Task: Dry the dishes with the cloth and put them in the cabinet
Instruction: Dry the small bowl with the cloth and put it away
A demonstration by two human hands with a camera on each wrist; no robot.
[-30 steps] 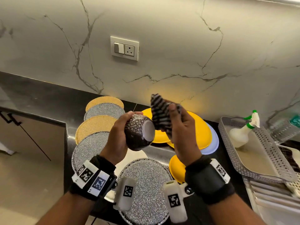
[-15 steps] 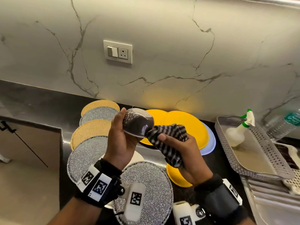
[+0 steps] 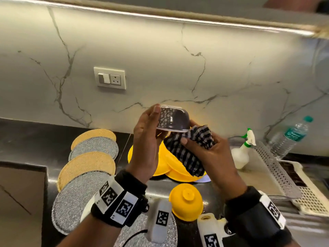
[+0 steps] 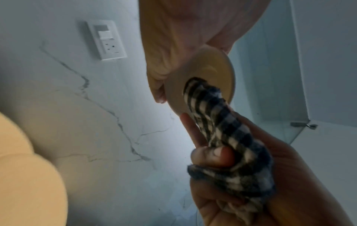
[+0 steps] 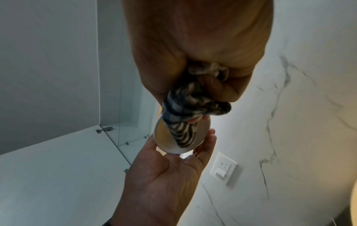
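A dark patterned bowl [image 3: 171,120] with a white inside is held mouth-down above the counter. My left hand [image 3: 151,127] grips it from the left, thumb on the base and fingers under the rim. My right hand [image 3: 204,157] grips a bunched black-and-white checked cloth [image 3: 192,150] just below and right of the bowl. In the left wrist view the cloth [image 4: 216,119] pokes up into the bowl's pale inside [image 4: 208,71]. From the right wrist, the cloth [image 5: 185,134] lies across the bowl's mouth [image 5: 164,142], with my left hand [image 5: 173,168] beneath.
Yellow plates [image 3: 160,163] and an upturned yellow bowl [image 3: 186,202] sit on the black counter under my hands. Glitter placemats [image 3: 92,157] lie left. A spray bottle [image 3: 242,154], perforated tray [image 3: 272,163] and water bottle [image 3: 290,138] stand right. The cabinet's underside [image 3: 160,9] runs overhead.
The bowl went from lying sideways to mouth-down and rose higher. My right hand brought the cloth from above the bowl to below it and into its mouth.
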